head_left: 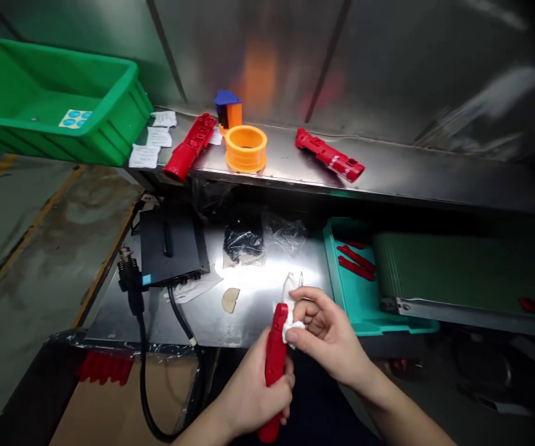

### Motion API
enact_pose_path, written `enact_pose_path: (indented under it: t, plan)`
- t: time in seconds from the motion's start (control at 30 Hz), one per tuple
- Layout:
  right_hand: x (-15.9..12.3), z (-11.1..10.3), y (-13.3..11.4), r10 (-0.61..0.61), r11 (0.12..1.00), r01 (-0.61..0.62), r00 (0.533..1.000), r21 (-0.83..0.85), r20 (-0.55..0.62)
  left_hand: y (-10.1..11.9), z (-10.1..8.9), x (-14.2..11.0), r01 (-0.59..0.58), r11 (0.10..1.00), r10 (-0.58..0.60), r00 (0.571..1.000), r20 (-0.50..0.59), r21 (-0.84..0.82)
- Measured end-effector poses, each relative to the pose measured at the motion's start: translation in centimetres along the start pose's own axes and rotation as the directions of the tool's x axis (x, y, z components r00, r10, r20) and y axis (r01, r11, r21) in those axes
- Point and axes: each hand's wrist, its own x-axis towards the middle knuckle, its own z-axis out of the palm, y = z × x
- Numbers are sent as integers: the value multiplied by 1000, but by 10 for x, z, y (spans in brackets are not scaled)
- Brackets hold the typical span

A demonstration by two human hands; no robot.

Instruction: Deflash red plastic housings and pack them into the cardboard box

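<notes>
My left hand [254, 389] is wrapped round a long red plastic part [275, 350], which stands tilted near the table's front edge. Beside its upper end, my right hand [335, 341] pinches a small white cloth [289, 332] between thumb and fingers, against the red part's side. More white material [288, 286] shows just behind, and a thin metal-looking tool [301, 280] lies by it; whether that material belongs to the same cloth, I cannot tell. A flat beige piece [231, 300] rests on the metal table to the left of my hands.
A turquoise bin [335, 272] with red parts stands right, beside a green conveyor belt [453, 272]. At left are a black box [169, 244] and a cable [142, 359]. The shelf [281, 158] bears red housings [330, 155], an orange ring [246, 160] and a green crate [109, 118].
</notes>
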Motion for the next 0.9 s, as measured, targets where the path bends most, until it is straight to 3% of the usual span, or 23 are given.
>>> enact_pose_path:
  t: [0.2, 0.4, 0.47, 0.53, 0.6, 0.73, 0.9]
  plan:
    - [-10, -22, -16, 14, 1000, -15, 987, 4, 158, -10, 33, -1, -23, 994, 33, 995, -94, 104]
    - [-20, -38, -9, -129, 991, 127, 988, -33, -85, -11, 65, 8, -11, 991, 24, 995, -98, 133]
    - [-20, -48, -9, -44, 995, 47, 998, 88, -38, -10, 75, 11, 18, 993, -7, 996, -94, 116]
    - [-21, -62, -14, 52, 978, -69, 995, 196, 89, -8, 84, 12, -1, 993, 9, 998, -69, 115]
    - [-24, -75, -23, 33, 980, -64, 986, 189, 165, -5, 89, 13, -92, 978, 99, 995, -27, 188]
    - [-36, -81, -30, -114, 992, 103, 981, 77, 154, 0, 90, 12, -251, 861, 303, 952, -51, 442]
    - [-33, -65, -11, -56, 980, 61, 998, 188, -29, -5, 86, 24, -204, 816, 331, 932, -148, 541]
